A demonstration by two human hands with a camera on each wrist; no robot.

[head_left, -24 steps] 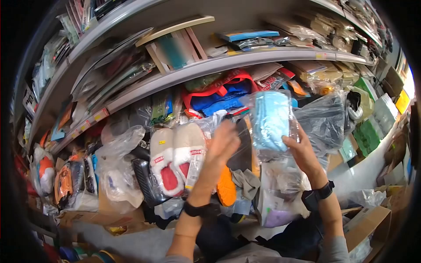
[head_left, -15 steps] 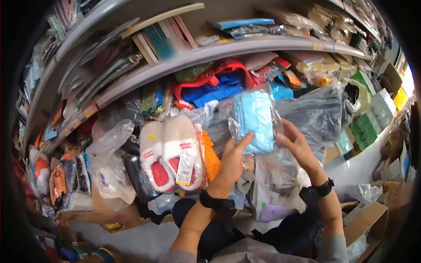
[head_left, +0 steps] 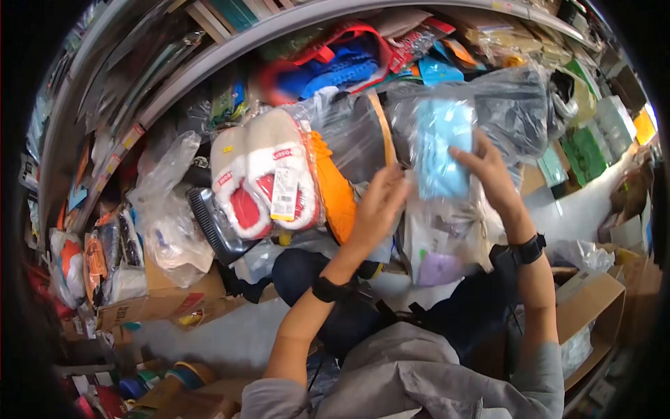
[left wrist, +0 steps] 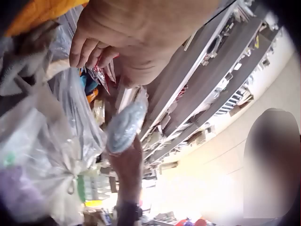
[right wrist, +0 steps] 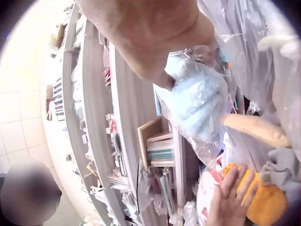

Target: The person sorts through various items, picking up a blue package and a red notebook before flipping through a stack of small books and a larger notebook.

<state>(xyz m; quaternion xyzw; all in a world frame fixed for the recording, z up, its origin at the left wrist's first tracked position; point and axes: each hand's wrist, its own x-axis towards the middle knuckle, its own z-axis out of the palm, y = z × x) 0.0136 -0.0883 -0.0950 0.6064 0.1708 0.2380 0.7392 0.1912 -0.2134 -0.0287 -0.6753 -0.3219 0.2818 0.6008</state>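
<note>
Across the upper left of the frame and along its top edge, you face a long grey metal shelf [head_left: 230,51]. Below it, at the upper right, lies a wide dark grey bundle in glossy plastic [head_left: 516,105]. At the lower right stands an open brown cardboard box [head_left: 593,307], and left of centre lie the cream and red plush slippers in clear plastic [head_left: 262,167], side by side with a white label on them. The light blue oblong packet in clear crinkly plastic [head_left: 436,167] is right of centre, raised in front of you. It looks light and soft, likely to bend and squash without harm, though the loose plastic may slide under your fingers. A grip through the wrapper onto the padded filling should be surer than one on the thin film edge. Your right hand [head_left: 492,171] has it pinched at its right side, thumb across the front, a sound place to hold. Your left hand [head_left: 377,209], left of the packet and apart from it, holds nothing, its fingers spread in the right wrist view.
</note>
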